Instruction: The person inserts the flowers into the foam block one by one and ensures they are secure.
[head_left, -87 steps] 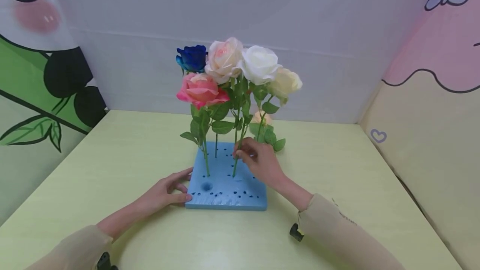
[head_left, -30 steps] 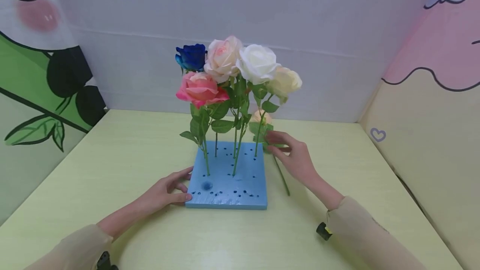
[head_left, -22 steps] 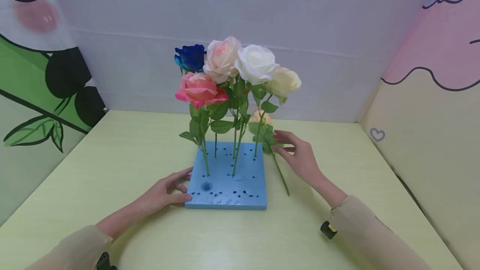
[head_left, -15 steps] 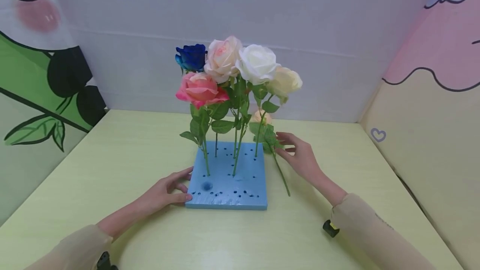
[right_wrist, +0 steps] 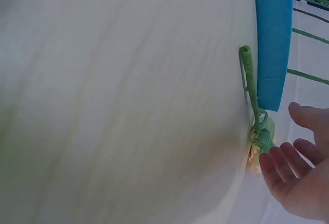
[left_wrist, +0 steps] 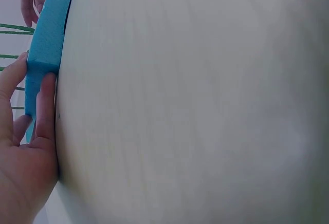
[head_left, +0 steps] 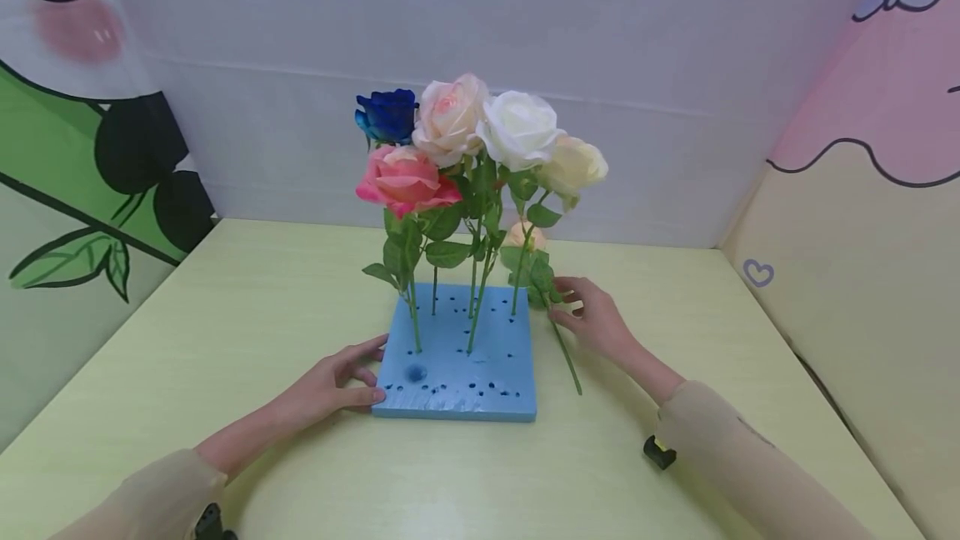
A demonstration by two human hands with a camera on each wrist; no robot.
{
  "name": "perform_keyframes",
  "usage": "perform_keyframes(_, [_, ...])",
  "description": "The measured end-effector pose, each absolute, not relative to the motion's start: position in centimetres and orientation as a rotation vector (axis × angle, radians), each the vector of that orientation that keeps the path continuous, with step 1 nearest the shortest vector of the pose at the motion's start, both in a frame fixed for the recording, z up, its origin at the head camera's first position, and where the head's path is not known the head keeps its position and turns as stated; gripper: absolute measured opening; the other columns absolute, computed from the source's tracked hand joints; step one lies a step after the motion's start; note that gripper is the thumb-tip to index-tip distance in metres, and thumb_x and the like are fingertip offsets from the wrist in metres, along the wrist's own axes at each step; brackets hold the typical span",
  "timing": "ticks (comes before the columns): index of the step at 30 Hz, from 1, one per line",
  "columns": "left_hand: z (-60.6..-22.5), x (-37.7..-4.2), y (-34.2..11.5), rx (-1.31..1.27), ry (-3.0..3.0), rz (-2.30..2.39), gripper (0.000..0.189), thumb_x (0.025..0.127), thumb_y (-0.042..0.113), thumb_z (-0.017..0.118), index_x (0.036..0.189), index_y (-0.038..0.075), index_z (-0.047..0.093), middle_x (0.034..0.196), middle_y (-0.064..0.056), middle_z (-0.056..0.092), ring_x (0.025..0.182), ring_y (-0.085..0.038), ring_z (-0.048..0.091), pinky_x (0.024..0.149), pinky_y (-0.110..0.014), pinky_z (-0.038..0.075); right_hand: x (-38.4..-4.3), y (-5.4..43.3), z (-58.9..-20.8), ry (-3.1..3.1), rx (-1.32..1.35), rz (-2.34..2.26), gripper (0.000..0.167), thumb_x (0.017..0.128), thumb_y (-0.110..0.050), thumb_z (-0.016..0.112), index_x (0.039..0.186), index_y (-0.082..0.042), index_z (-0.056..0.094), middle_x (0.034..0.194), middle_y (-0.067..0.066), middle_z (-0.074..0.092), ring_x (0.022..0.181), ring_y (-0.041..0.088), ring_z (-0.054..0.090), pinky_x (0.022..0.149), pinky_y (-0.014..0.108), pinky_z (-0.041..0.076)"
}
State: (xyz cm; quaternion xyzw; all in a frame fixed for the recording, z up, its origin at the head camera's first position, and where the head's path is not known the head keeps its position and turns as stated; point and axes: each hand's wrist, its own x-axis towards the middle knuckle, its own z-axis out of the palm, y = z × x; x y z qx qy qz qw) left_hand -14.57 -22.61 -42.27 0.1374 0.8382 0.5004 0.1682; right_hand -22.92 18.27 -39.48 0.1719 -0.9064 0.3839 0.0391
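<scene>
My left hand (head_left: 341, 377) holds the left edge of a blue foam block (head_left: 457, 402), thumb at its near corner; the left wrist view shows thumb and fingers around the edge of the foam (left_wrist: 43, 54). To the right of the block lies a peach rose (head_left: 525, 236), its stem (right_wrist: 249, 72) pointing toward the front. My right hand (head_left: 596, 323) is at its leaves and upper stem, fingertips right at them. In the right wrist view, the thumb and fingers of that hand (right_wrist: 303, 178) are spread apart near the leaves.
Upright in the block stand a blue rose (head_left: 386, 115), a pink rose (head_left: 405, 182), a pale pink rose (head_left: 450, 119), a white rose (head_left: 519, 130) and a cream rose (head_left: 573, 167). Small holes dot the block. A pale wall (head_left: 637, 107) backs the table (head_left: 247, 298).
My right hand has let go of a rose stem in the block and moved right to the lying peach rose, dipping slightly lower most recently. My left hand keeps its place.
</scene>
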Motion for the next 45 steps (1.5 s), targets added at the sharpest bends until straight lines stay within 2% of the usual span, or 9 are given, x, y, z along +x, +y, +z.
perform_keyframes(15, [-42.4, -14.5, -22.7, 0.401, 2.385, 1.424, 0.084, 0.088, 0.030, 0.074, 0.156, 0.014, 0.029, 0.147, -0.017, 0.046, 0.101, -0.012, 0.063, 0.086, -0.018, 0.049, -23.4, 18.2, -40.4, -2.876, 0.514, 1.105, 0.055, 0.089, -0.009, 0.072, 0.137, 0.005, 0.051, 0.122, 0.025, 0.057, 0.109, 0.039, 0.062, 0.091, 0.046, 0.055])
perform_keyframes(28, [-42.4, -14.5, -22.7, 0.409, 2.397, 1.426, 0.084, 0.088, 0.029, 0.075, 0.156, 0.013, 0.029, 0.146, -0.018, 0.047, 0.100, -0.011, 0.063, 0.086, -0.019, 0.049, -24.2, 18.1, -40.7, -3.008, 0.494, 1.006, 0.058, 0.084, -0.017, 0.077, 0.134, 0.003, 0.055, 0.114, 0.020, 0.061, 0.103, 0.031, 0.058, 0.091, 0.044, 0.051])
perform_keyframes(36, [-42.4, -14.3, -22.6, 0.390, 2.408, 1.409, 0.084, 0.088, 0.031, 0.075, 0.156, 0.014, 0.030, 0.146, -0.016, 0.048, 0.101, -0.013, 0.063, 0.085, -0.020, 0.047, -24.5, 18.4, -40.8, -3.037, 0.587, 0.943, 0.058, 0.085, -0.018, 0.076, 0.134, 0.005, 0.055, 0.112, 0.020, 0.061, 0.103, 0.030, 0.057, 0.092, 0.045, 0.050])
perform_keyframes(45, [-42.4, -14.4, -22.6, 0.403, 2.385, 1.439, 0.084, 0.087, 0.029, 0.075, 0.156, 0.015, 0.029, 0.147, -0.017, 0.046, 0.102, -0.015, 0.063, 0.085, -0.020, 0.049, -25.2, 18.7, -40.4, -3.071, 0.613, 1.006, 0.056, 0.085, -0.008, 0.074, 0.135, 0.006, 0.054, 0.103, 0.016, 0.065, 0.092, 0.023, 0.060, 0.083, 0.035, 0.052])
